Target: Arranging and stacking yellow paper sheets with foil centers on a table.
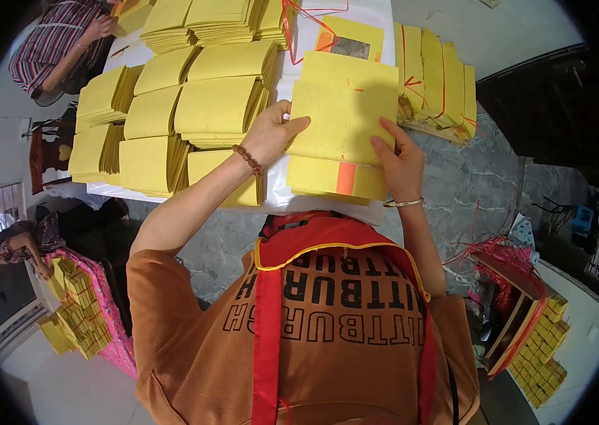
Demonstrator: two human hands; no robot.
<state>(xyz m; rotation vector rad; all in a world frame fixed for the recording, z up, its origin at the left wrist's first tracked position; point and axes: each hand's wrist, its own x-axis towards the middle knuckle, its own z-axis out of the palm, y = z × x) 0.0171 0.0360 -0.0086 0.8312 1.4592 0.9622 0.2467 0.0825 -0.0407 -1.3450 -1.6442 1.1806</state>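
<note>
A stack of yellow paper sheets point(338, 120) lies in front of me at the table's near right edge, its layers somewhat offset. Gripping its left edge is my left hand point(271, 134), thumb on top and the fingers curled, partly hidden. On the opposite side my right hand point(402, 159) holds the right edge, with the thumb and a finger lying against the paper. An orange-red patch point(345, 178) shows on the lower sheets. Just beyond the stack lies another yellow sheet with a dark grey rectangle point(350, 47).
Several folded yellow paper bundles point(218, 106) cover the table's left side. Red string point(292, 28) lies at the back. Tied yellow bundles point(434, 78) stand at the right. Another person's hand point(101, 28) touches paper at the far left. A wooden rack with red string point(512, 304) stands lower right.
</note>
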